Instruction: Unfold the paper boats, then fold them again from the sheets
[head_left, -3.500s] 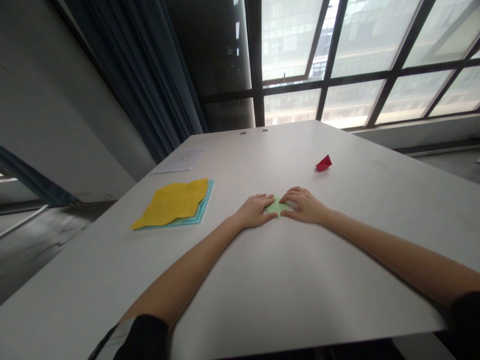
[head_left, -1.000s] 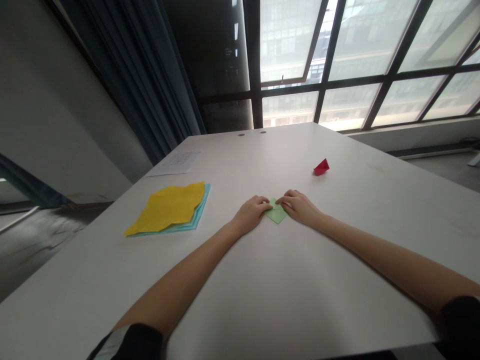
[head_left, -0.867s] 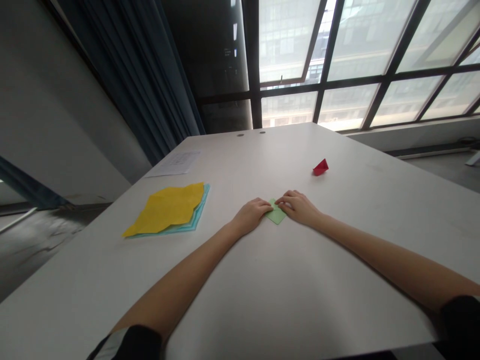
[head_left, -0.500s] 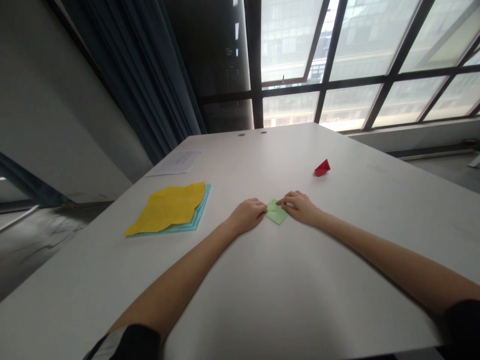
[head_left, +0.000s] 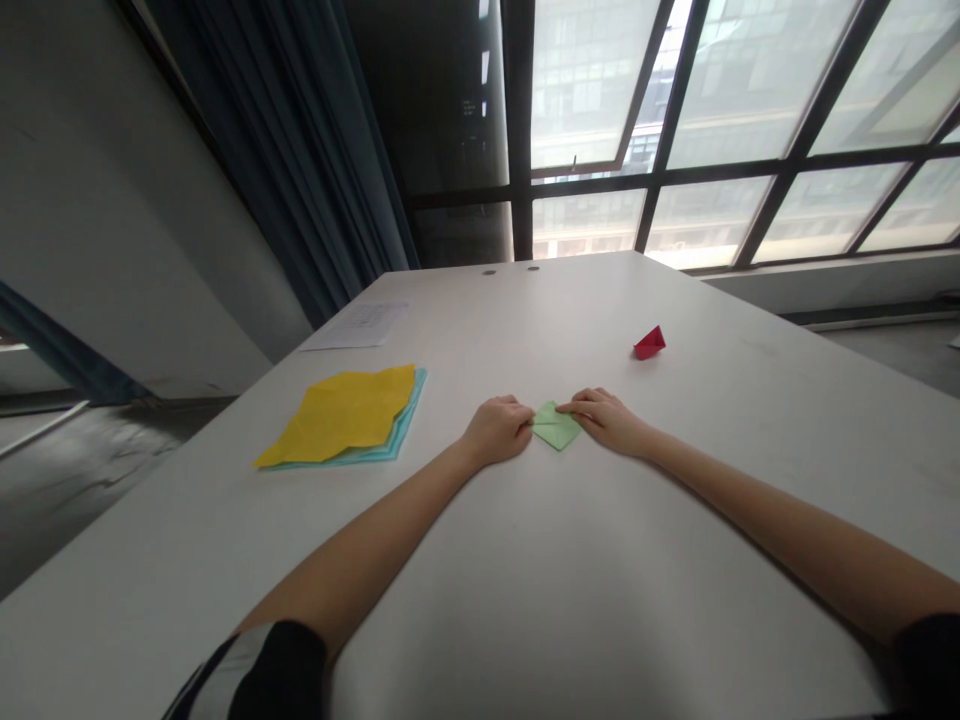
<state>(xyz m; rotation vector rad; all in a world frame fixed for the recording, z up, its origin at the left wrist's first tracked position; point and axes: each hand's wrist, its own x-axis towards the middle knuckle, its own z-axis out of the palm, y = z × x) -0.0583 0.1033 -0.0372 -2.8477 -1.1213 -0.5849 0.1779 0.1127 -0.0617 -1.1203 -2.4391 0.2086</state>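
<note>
1. Way left of the green paper (head_left: pixel 556 428) and well behind it, I've got a blue curtain (head_left: pixel 292 130) hanging on my feed.
2. Closer in, but well apart from the green paper on its left, there's a yellow sheet (head_left: pixel 341 412) on top of some light blue sheets (head_left: pixel 406 420).
3. Behind those, farther back than the green paper, I see a printed page (head_left: pixel 358 325), too small to read.
4. Left hand (head_left: pixel 499 430): fingers curled in, tips pinching the green paper's left corner.
5. The green paper itself is folded, lying on the white table (head_left: pixel 480 560) between both hands.
6. Right hand (head_left: pixel 609 422): half-curled, index finger out on the green paper's upper right edge. Can't tell if the thumb's gripping.
7. Right of the green paper and farther back sits a red folded paper (head_left: pixel 649 344).
</note>
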